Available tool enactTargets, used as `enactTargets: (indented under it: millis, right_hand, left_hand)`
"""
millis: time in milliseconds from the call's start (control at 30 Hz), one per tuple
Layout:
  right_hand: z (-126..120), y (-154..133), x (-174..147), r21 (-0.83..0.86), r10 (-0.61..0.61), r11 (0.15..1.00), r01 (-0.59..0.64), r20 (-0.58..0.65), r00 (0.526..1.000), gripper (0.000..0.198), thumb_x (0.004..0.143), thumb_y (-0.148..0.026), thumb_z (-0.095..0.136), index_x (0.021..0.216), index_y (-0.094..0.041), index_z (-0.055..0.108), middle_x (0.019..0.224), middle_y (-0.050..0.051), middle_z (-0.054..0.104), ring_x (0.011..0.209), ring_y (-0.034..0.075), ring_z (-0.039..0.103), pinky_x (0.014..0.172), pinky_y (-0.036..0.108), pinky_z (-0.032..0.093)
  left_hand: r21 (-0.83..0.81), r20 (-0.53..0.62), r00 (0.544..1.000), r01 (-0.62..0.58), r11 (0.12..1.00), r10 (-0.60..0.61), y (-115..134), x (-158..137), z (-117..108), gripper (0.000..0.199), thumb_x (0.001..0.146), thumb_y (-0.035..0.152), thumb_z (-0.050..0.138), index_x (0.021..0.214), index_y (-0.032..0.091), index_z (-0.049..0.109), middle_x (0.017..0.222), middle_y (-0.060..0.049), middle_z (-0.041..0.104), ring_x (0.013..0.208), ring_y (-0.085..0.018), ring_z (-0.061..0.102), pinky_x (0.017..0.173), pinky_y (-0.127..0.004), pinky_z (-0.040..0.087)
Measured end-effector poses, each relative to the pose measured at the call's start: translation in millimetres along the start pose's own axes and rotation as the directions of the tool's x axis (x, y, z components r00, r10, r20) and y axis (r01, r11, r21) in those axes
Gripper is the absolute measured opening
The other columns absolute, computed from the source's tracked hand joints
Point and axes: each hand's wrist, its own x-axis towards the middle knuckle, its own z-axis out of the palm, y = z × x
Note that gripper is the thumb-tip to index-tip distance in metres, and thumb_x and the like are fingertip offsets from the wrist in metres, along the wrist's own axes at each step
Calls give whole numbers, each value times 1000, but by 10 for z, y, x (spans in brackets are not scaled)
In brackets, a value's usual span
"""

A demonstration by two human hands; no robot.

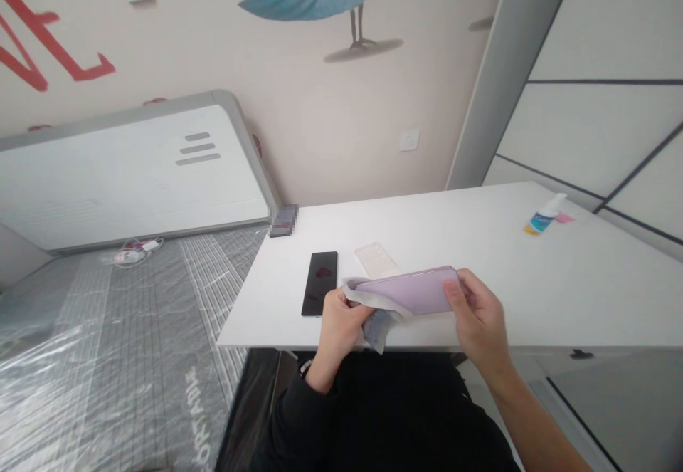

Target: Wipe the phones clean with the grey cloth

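My right hand grips one end of a flat lilac phone, held level just above the near edge of the white table. My left hand pinches a pale grey cloth against the phone's other end; part of the cloth hangs below it. A black phone lies flat on the table just left of my hands. A clear phone case rests beyond the lilac phone.
A small spray bottle with a blue label lies at the table's far right. A blurred small object sits at the far left corner. Grey wrapped matting covers the floor on the left.
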Motion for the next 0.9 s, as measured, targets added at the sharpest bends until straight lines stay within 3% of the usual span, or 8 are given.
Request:
enactTargets:
  millis: [67, 133, 233, 300, 400, 567, 700, 900]
  right_hand:
    - [10, -14, -5, -7, -2, 1000, 2, -11, 1000, 51, 96, -66, 60, 70, -23, 54, 62, -4, 44, 56, 13, 41, 51, 27, 31]
    - [32, -17, 0, 2, 8, 1000, -8, -19, 1000, 52, 94, -68, 61, 68, -23, 52, 61, -5, 42, 55, 13, 39, 49, 27, 30]
    - [79, -9, 12, 35, 46, 998, -45, -54, 997, 52, 93, -72, 60, 73, -23, 56, 65, -3, 49, 59, 15, 45, 53, 27, 36]
    - [112, 0, 11, 59, 84, 995, -81, -58, 995, 53, 92, -74, 58, 77, -23, 59, 69, -1, 54, 64, 17, 49, 57, 27, 41]
    - [144, 9, -13, 84, 125, 989, -123, -20, 992, 52, 93, -74, 57, 81, -24, 61, 73, 0, 57, 68, 19, 53, 60, 28, 46]
    - [150, 18, -44, 109, 138, 984, -143, 49, 989, 47, 94, -72, 58, 94, -26, 67, 85, 3, 68, 81, 23, 63, 73, 32, 55]
    - [139, 35, -40, 156, 210, 960, -231, 137, 968, 54, 83, -74, 70, 95, -22, 74, 90, 7, 77, 87, 27, 69, 78, 36, 59]
    - [164, 41, -50, 157, 236, 956, -247, 85, 968, 56, 81, -73, 73, 91, -19, 77, 86, 9, 78, 83, 27, 70, 73, 35, 59]
  left_hand:
    - [30, -30, 1000, -3, 1000, 4, 9, 3, -17, 28, 64, 36, 92, 61, 14, 74, 62, -1, 71, 59, -13, 60, 58, -23, 44]
    - [-8, -25, 1000, 1, 1000, -2, -3, -13, -17, 32, 67, 43, 91, 70, 15, 77, 72, -4, 77, 67, -16, 66, 65, -25, 50]
    - [-215, 10, 1000, 21, 976, -19, -36, -59, 3, 45, 63, 49, 95, 91, 17, 81, 94, -6, 82, 86, -20, 72, 80, -29, 56]
    - [-369, 44, 999, 46, 928, -32, -46, -94, 12, 51, 57, 44, 100, 97, 19, 80, 98, -5, 82, 90, -20, 73, 85, -29, 57]
    - [-476, 97, 993, 100, 874, -60, -41, -134, 4, 55, 52, 34, 103, 100, 21, 79, 97, -2, 81, 90, -18, 73, 87, -29, 57]
    - [-523, 152, 980, 188, 831, -125, -37, -158, -9, 57, 50, 27, 104, 100, 21, 77, 97, -1, 81, 88, -17, 73, 87, -29, 58]
    - [-512, 127, 983, 178, 840, -131, -45, -161, 22, 60, 49, 28, 104, 101, 20, 76, 100, -3, 81, 93, -19, 73, 90, -31, 57]
    - [-535, 81, 991, 130, 835, -102, -184, -133, 31, 55, 56, 29, 100, 102, 19, 71, 97, -5, 80, 91, -23, 74, 90, -37, 58]
